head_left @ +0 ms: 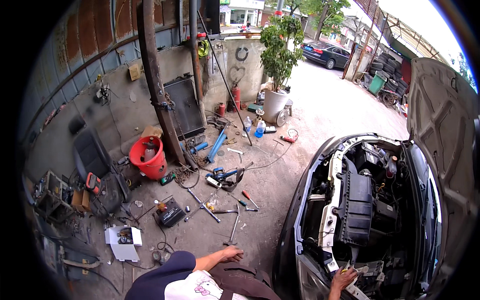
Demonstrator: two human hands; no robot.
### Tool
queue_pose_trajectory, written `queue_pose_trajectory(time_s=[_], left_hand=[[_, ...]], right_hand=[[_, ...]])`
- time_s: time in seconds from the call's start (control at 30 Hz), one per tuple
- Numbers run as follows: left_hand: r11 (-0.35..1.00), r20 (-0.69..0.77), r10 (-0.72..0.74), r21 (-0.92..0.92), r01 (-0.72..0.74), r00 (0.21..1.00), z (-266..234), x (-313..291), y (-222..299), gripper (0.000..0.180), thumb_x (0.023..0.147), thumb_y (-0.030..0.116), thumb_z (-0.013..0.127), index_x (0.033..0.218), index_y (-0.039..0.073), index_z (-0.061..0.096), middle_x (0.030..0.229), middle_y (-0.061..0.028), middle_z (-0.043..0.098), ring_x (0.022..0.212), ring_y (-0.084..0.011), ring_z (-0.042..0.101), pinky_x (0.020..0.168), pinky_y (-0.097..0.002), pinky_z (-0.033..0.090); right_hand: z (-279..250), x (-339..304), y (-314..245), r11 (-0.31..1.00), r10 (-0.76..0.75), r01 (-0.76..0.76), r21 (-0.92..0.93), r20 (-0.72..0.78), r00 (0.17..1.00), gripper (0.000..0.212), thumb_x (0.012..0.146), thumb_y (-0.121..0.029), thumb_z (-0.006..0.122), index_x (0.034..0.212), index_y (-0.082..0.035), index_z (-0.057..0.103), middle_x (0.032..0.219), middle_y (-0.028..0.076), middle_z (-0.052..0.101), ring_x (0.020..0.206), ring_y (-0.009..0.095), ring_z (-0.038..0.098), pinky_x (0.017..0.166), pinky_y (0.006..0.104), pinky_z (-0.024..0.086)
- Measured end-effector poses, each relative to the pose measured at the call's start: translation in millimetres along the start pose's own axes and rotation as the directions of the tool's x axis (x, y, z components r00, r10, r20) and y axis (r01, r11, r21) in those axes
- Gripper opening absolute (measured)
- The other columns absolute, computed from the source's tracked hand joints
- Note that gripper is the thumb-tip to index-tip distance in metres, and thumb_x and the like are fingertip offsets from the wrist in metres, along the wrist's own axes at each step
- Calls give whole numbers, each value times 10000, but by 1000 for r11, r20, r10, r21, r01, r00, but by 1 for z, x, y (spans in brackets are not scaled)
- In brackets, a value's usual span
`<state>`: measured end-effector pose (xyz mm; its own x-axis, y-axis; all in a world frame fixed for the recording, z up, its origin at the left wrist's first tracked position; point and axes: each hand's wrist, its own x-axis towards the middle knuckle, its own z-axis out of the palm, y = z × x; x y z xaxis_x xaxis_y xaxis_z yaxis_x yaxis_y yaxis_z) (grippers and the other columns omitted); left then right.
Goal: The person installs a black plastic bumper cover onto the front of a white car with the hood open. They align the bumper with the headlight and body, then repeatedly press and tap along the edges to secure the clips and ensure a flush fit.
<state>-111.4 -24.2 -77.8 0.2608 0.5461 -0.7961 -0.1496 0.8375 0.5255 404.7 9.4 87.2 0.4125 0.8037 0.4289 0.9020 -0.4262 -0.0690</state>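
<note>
At the lower right, my right hand (341, 280) reaches the front corner of the open engine bay. Its fingers curl at the pale front crossmember (327, 220), next to a small yellow patch; what lies between them is too small to make out. My left hand (232, 255) hangs beside my body with fingers loosely bent and apart, and nothing shows in it. Just beyond it on the ground lies a long-handled hammer (234, 230). Inside the bay sits a black ribbed air filter housing (356, 207). The grey hood (440, 110) stands raised on the right.
Left on the floor are a cross-shaped lug wrench (203, 205), a black battery (171, 214), screwdrivers (250, 199) and a white box (123, 244). Farther off stand a red bucket (148, 159), a loose car seat (97, 165), a steel post (156, 75) and a potted plant (275, 107).
</note>
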Motion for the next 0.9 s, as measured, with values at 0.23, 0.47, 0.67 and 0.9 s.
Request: queue_pose_trajectory(time_s=[0.23, 0.47, 0.67, 0.9], left_hand=[[994, 536, 94, -98, -48, 839, 96, -54, 86, 498, 977, 474, 582, 1259, 64, 582, 1129, -70, 674, 934, -174, 664, 836, -339, 555], [882, 533, 330, -468, -53, 779, 53, -68, 83, 317, 1008, 317, 560, 1235, 102, 612, 1138, -31, 668, 1025, -176, 653, 930, -411, 529], [802, 277, 251, -596, -39, 928, -4, -62, 27, 355, 972, 327, 624, 1229, 84, 607, 1099, -69, 675, 986, -207, 653, 845, -355, 533], [736, -533, -101, -608, -297, 840, -117, -2, -117, 305, 927, 252, 672, 1079, -7, 623, 853, -159, 674, 641, -255, 677, 509, -337, 568]], right_hand=[[-36, -72, -206, 649, -614, 353, 674, 189, 766, 608, 740, -254, 799, 1202, 34, 528, 1169, 276, 502, 1113, 442, 507, 952, 491, 444], [-57, -104, -307, 411, -828, 412, 814, 145, 541, 729, 716, -241, 816, 1292, 32, 462, 1228, 280, 498, 1127, 449, 524, 972, 473, 459], [-50, -123, -310, 490, -846, 428, 760, 295, 445, 777, 777, -383, 796, 1337, 24, 444, 1277, 288, 484, 1147, 460, 520, 968, 485, 455], [-24, -126, -295, 658, -721, 308, 687, 456, 521, 635, 826, -317, 756, 1303, -4, 479, 1187, 253, 505, 1089, 434, 547, 932, 460, 483]])
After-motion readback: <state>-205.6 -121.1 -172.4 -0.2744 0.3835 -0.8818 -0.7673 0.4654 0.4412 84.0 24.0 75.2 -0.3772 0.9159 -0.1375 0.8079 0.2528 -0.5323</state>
